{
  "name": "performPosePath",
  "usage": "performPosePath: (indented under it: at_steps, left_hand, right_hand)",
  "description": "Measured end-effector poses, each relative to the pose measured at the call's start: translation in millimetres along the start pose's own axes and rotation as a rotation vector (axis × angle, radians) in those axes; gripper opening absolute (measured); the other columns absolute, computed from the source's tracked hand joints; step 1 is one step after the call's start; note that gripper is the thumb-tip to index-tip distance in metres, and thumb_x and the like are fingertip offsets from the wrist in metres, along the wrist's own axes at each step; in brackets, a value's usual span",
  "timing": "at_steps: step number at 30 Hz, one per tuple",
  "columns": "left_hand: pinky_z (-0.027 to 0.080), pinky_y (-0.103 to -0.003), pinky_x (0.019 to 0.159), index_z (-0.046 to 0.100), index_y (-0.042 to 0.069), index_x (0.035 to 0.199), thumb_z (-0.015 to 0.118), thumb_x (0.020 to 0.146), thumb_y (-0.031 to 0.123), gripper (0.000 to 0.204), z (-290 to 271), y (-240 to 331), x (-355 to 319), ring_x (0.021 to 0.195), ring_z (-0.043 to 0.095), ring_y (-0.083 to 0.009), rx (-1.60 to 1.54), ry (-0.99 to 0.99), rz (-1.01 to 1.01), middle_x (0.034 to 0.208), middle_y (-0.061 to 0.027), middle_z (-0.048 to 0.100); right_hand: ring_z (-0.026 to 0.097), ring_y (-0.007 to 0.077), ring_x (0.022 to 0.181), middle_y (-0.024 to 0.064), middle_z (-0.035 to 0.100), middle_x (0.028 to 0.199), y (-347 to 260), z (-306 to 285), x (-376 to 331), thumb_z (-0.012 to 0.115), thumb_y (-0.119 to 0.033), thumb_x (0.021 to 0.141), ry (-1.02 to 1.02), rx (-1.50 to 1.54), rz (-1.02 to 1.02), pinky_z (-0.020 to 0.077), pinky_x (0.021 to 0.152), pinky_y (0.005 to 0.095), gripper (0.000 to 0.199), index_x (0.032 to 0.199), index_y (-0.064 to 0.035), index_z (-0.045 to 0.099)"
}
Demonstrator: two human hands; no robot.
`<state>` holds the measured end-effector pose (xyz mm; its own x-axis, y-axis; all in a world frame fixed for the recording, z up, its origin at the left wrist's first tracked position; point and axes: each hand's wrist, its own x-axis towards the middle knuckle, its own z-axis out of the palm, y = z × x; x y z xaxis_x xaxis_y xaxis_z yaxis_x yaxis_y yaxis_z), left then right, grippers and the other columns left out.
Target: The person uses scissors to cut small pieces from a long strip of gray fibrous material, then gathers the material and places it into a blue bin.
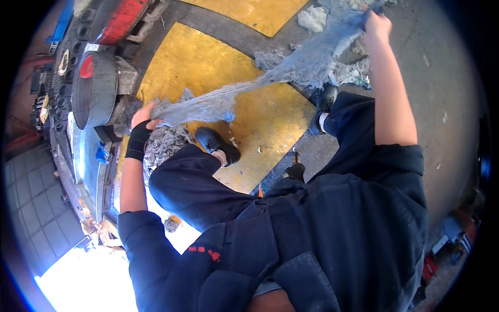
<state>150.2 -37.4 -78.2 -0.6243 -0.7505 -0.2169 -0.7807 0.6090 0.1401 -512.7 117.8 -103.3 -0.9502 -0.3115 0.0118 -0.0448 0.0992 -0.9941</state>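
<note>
A long, ragged sheet of grey-blue fibre [270,78] stretches between my two hands, thin in the middle and wider toward the right. My left hand [144,117], with a black wrist wrap, grips its left end near the machine side. At the upper right, my right hand [377,25] is closed at the sheet's other end, by a small dark bluish piece that I cannot make out. Under the left end, a heap of grey fluff [169,145] lies beside my left leg. More loose fibre [353,73] lies on the floor below the right part of the sheet.
Yellow floor plates [197,67] with dark seams lie under and ahead of my feet. Along the left stand a round dark part with a red spot [96,88] and a larger red drum [122,21]. A pale fluff clump [312,20] sits on the grey floor [436,88] side.
</note>
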Motion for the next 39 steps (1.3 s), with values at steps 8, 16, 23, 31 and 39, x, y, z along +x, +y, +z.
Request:
performPosePath:
  at_steps: [8,16,23,31,39]
  left_hand:
    - [0.044,-0.04,0.067,0.063,0.004,0.083,0.067,0.074,0.032,0.03,-41.0,-140.6,-77.4,0.072,0.059,-0.0337,-0.135,0.146,-0.482,0.074,-0.0164,0.062]
    - [0.045,-0.038,0.082,0.065,0.003,0.101,0.077,0.061,0.031,0.051,22.2,-121.5,5.3,0.092,0.061,-0.0351,-0.161,-0.128,-0.485,0.093,-0.0217,0.065]
    - [0.041,-0.04,0.097,0.058,0.0,0.119,0.069,0.061,0.045,0.074,158.9,-40.8,58.8,0.115,0.053,-0.0355,-0.184,-0.248,-0.49,0.118,-0.0244,0.058]
    - [0.048,-0.043,0.08,0.067,0.005,0.089,0.077,0.054,0.048,0.057,247.5,143.8,135.7,0.096,0.06,-0.0332,-0.206,-0.243,-0.079,0.096,-0.0181,0.063]
    - [0.047,-0.037,0.085,0.072,0.017,0.091,0.072,0.064,0.032,0.031,294.6,214.0,153.4,0.103,0.048,-0.0268,-0.348,-0.308,0.181,0.111,-0.0022,0.06]
  right_hand:
    - [0.064,0.022,0.077,0.0136,0.065,0.096,33.3,-93.7,56.1,0.069,0.002,0.074,0.796,0.401,0.35,0.0531,0.07,0.0364,0.022,0.093,0.0083,0.061]
    - [0.058,0.0245,0.06,0.0121,0.057,0.077,-14.3,-83.1,34.8,0.067,0.006,0.077,0.386,0.615,0.14,0.0482,0.049,0.0371,0.016,0.085,0.0044,0.052]
    - [0.059,0.0177,0.057,0.0069,0.061,0.07,-56.3,-33.2,-16.3,0.068,-0.012,0.081,-0.001,0.548,0.077,0.0469,0.05,0.0329,0.012,0.083,-0.0027,0.06]
    - [0.064,0.0157,0.067,0.0052,0.065,0.075,-92.4,-7.3,-68.8,0.062,-0.014,0.087,-0.337,0.53,-0.105,0.0502,0.063,0.027,0.011,0.079,-0.0063,0.061]
    - [0.062,0.0121,0.067,0.0017,0.064,0.074,-92.3,7.4,-82.1,0.06,-0.013,0.088,-0.361,0.509,-0.3,0.0479,0.061,0.0254,0.009,0.08,-0.0089,0.061]
